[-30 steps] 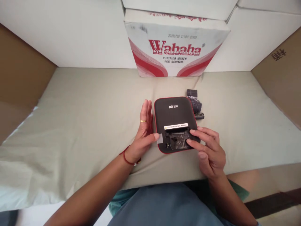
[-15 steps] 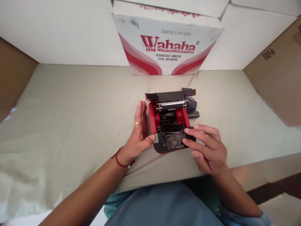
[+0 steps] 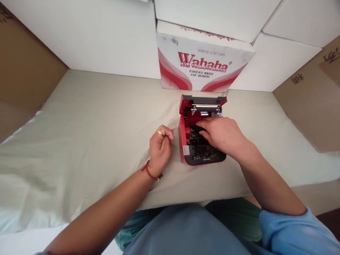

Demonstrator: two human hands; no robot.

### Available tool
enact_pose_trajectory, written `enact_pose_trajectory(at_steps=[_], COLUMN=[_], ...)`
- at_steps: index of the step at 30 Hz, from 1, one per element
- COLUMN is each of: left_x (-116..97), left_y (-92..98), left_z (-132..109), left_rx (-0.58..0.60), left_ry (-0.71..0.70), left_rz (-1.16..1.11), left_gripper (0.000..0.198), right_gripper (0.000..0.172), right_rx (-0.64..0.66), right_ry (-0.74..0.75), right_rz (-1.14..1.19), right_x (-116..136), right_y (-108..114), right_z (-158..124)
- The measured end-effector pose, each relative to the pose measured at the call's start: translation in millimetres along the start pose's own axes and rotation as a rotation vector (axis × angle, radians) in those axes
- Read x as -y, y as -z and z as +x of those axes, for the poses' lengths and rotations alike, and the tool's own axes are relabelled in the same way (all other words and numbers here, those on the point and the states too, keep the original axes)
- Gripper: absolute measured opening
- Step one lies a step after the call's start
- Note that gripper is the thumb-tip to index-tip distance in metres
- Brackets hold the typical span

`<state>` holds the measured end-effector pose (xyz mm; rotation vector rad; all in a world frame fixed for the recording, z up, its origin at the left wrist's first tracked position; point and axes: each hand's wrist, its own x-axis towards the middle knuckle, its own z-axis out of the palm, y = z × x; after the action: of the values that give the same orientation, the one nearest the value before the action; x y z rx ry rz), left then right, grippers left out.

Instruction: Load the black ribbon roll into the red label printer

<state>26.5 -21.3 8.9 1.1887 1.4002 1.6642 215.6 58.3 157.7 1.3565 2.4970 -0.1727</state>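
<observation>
A red and black label printer [image 3: 181,136] sits on the cloth with its lid [image 3: 204,100] raised at the back. A silver bar and a dark roller show under the lid. Glossy dark film [image 3: 205,152] covers part of the front top, and a grey tape piece [image 3: 186,150] is on the front left corner. My right hand [image 3: 225,136] reaches over the right wall into the printer's bay, fingers stretched and apart; the farther fingers are hidden. My left hand [image 3: 161,145] is curled into a loose fist left of the printer, not touching it.
A Wahaha water carton [image 3: 205,67] stands behind the printer against white boxes [image 3: 111,39]. Brown cardboard [image 3: 26,78] borders the left side, and another brown carton [image 3: 313,106] the right. A beige cloth [image 3: 106,117] covers the work surface, creased near the front edge.
My left hand has let go of the printer's left side and curled up. My right hand has moved from the front right edge into the bay. The printer's angle to me has changed.
</observation>
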Motion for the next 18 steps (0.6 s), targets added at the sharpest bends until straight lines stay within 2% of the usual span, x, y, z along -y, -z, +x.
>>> enact_pose_trajectory(at_steps=[5, 11, 15, 18], left_x=[-1, 0, 2, 1], left_y=[0.8, -0.8, -1.9, -2.8], left_z=[1, 2, 4, 6], left_rx=[0.070, 0.076, 0.054, 0.035], left_ry=[0.011, 0.029, 0.056, 0.083], left_rz=[0.010, 0.007, -0.007, -0.017], left_gripper=[0.014, 0.011, 0.014, 0.013], right_gripper=[0.028, 0.030, 0.033, 0.032], right_rx=[0.088, 0.059, -0.033, -0.169], right_ry=[-0.040, -0.033, 0.008, 0.115], right_rz=[-0.119, -0.083, 0.103, 0.376], right_x=[17, 12, -3, -26], right_y=[13, 8, 4, 5], right_z=[6, 8, -5, -35])
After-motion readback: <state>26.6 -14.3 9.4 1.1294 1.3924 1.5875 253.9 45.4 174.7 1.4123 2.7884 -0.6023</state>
